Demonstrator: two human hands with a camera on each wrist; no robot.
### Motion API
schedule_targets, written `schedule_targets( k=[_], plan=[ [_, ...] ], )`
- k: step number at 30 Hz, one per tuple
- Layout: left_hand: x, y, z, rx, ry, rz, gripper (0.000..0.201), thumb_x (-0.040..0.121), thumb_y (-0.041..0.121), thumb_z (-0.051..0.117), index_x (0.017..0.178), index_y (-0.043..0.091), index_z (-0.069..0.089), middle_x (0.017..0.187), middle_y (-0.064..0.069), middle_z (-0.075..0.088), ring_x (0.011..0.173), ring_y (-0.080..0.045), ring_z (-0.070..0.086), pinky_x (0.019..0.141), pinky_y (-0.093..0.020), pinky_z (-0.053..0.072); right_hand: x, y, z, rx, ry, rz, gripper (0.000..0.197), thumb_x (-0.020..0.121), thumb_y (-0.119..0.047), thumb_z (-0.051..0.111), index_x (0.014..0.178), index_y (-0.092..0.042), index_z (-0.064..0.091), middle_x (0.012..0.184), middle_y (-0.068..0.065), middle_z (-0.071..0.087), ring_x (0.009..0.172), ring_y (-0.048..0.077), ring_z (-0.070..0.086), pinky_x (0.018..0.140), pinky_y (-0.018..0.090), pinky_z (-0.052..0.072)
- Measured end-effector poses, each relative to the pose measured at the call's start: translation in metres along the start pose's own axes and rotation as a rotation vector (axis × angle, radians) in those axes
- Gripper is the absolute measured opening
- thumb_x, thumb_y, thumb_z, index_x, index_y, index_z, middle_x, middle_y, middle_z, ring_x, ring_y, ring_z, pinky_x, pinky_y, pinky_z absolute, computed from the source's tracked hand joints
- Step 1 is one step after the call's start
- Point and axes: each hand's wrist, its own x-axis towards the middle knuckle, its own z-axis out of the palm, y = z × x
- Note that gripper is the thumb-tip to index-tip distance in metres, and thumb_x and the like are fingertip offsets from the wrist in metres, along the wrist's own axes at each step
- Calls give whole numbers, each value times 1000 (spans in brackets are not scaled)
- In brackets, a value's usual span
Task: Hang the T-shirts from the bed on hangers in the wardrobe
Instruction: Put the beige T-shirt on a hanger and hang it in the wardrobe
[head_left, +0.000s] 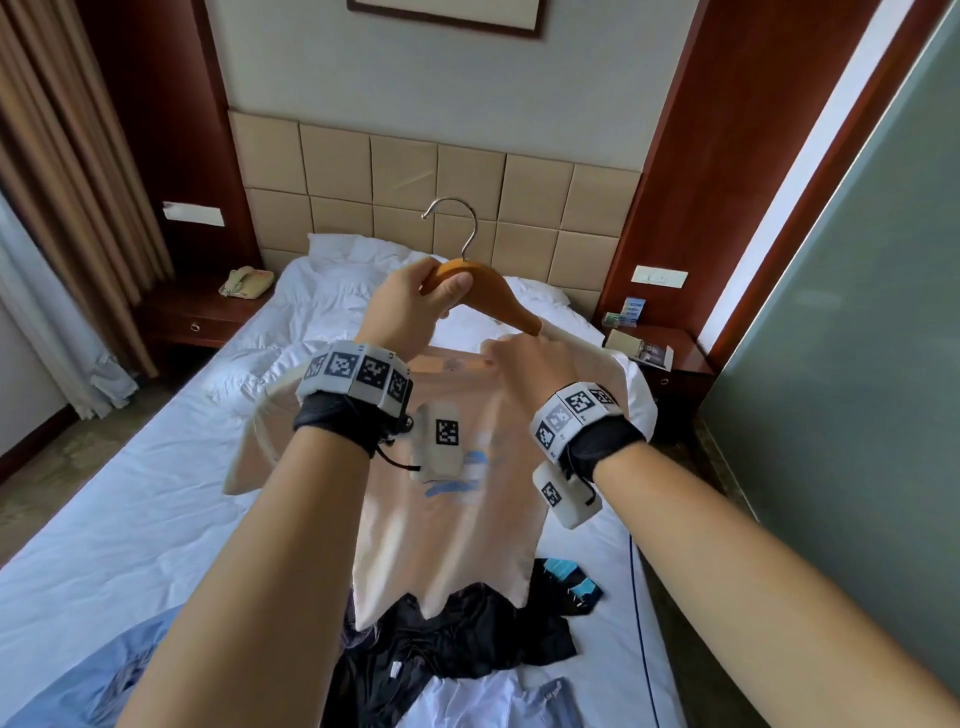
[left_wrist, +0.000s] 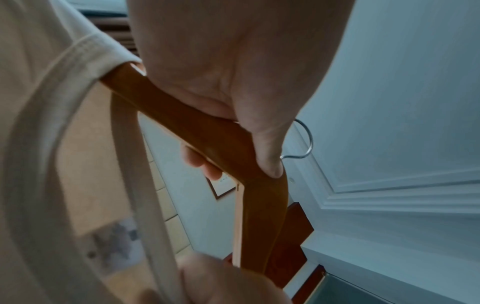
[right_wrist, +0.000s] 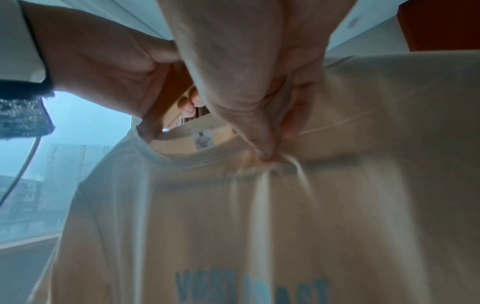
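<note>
My left hand (head_left: 415, 296) grips a wooden hanger (head_left: 501, 304) near its middle, just below the metal hook (head_left: 457, 218), and holds it above the bed. A cream T-shirt (head_left: 447, 519) with blue lettering hangs below it. The hanger's right arm goes in at the collar. My right hand (head_left: 519, 358) pinches the collar fabric. In the left wrist view, thumb and fingers wrap the hanger (left_wrist: 207, 131) and its left arm runs under the cream T-shirt (left_wrist: 39, 144). In the right wrist view, my right hand (right_wrist: 262, 152) bunches the collar of the cream T-shirt (right_wrist: 259, 226).
On the white bed (head_left: 130, 493) lie a dark garment (head_left: 467, 639), a black and blue piece (head_left: 571, 582) and blue clothing (head_left: 104, 686). Nightstands flank the bed, the left one (head_left: 197, 317) with a phone (head_left: 244, 283). A grey-green panel (head_left: 857, 312) stands at the right.
</note>
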Motion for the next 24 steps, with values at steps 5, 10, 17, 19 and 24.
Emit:
schedule_targets(
  k=[5,10,17,19,24],
  plan=[
    [4,9,16,23,-38,22,25,96,40,61,91,15,63,74,-1,65,74,-21,63,78,-46,53,1,-4,-5,109,-10,-75,11,96,-21,52,88,-22,45,76,-4,54,81,23,65,67,37,52],
    [5,14,25,-26,-37,24,24,96,36,62,94,12,64,74,0,63,67,-10,60,67,-37,51,-10,-11,9,324,169,-157,52,84,-9,67,133,-18,51,119,5,59,103,26,59,66,39,49],
    [3,10,23,-9,-25,43,19,97,40,60,83,27,59,80,-10,70,79,-29,68,79,-53,56,-17,4,17,107,147,-46,25,91,-36,66,103,-14,65,113,2,57,107,24,55,80,38,47],
    [3,8,24,-18,-22,36,20,97,40,61,83,26,59,79,-10,69,78,-27,68,79,-52,56,-19,7,18,172,202,-26,20,93,-35,61,97,-16,65,108,0,60,103,23,58,79,35,44],
    [5,13,35,-48,-67,40,25,97,41,60,87,17,62,76,-6,67,76,-28,65,78,-52,54,-30,17,29,272,322,66,20,96,-33,57,99,-16,69,115,0,63,104,19,59,70,30,45]
  ],
)
